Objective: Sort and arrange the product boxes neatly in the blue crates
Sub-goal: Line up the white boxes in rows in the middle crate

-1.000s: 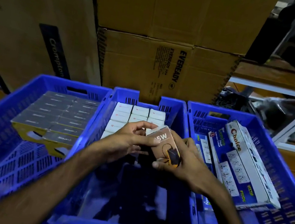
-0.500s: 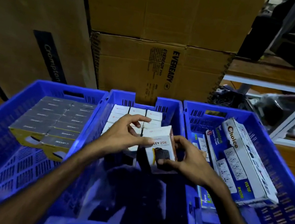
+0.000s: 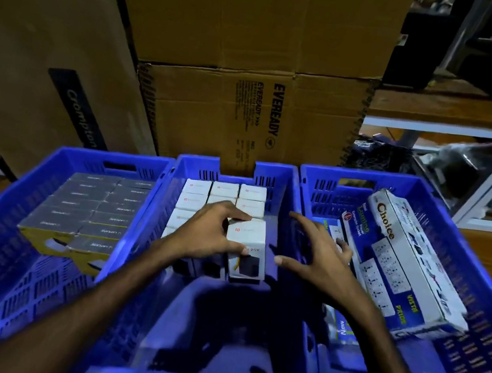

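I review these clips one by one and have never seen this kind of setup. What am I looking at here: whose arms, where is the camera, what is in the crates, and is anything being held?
There is no machine: these are a person's two bare arms, filmed by one wide-angle camera worn on the head, looking forward and down. Three blue crates stand side by side before stacked cardboard cartons. The left crate holds rows of grey-topped boxes. The middle crate holds rows of small white boxes. The right crate holds long extension-socket boxes, leaning at a tilt. The left hand grips one white box, standing upright at the near end of the white rows. The right hand hovers just beside it, fingers spread, holding nothing.
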### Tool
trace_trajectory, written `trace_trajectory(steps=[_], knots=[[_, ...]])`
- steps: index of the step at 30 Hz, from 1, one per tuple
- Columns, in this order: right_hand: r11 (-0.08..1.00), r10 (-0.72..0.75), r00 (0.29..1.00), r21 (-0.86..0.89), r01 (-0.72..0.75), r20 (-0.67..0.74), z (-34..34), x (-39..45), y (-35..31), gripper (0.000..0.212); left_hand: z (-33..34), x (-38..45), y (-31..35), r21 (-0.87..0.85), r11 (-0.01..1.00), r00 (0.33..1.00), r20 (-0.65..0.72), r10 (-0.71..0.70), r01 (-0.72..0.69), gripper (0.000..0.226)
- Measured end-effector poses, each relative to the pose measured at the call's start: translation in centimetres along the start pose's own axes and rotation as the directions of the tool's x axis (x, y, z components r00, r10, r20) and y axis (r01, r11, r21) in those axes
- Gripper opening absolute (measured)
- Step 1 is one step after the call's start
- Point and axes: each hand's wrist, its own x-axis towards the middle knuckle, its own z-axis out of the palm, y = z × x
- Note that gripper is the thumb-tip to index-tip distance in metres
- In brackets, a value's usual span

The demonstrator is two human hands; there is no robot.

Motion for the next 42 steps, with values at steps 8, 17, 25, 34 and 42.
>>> trace_trajectory(steps=[8,17,25,34,42], knots=[[1.000,0.031,1.000,0.000,-0.031,0.003,-0.6,-0.8,2.3,0.079,2.4,1.0,-1.6,0.420,0.907,0.996,0.088,-0.032,-0.009,0.073],[0.997,0.071,0.994,0.029,-0.073,0.080,-1.4,-2.2,4.3,0.084,4.4,1.2,-0.9,0.642,0.763,0.990,0.138,-0.022,-0.072,0.062],[0.997,0.052,0.993,0.057,-0.058,0.104,-1.4,-2.8,4.3,0.076,6.2,-0.1,0.7,0.773,0.614,0.987,0.135,0.087,-0.160,0.062],[0.999,0.036,0.989,-0.008,-0.036,0.146,-1.3,-2.4,4.2,0.073,14.8,1.0,1.0,0.825,-0.050,0.815,0.564,0.133,-0.563,0.051],[0.999,0.044,0.990,0.006,-0.046,0.135,-0.9,-2.5,4.5,0.073,16.8,2.4,1.6,0.888,-0.002,0.861,0.446,-0.244,-0.460,0.053]])
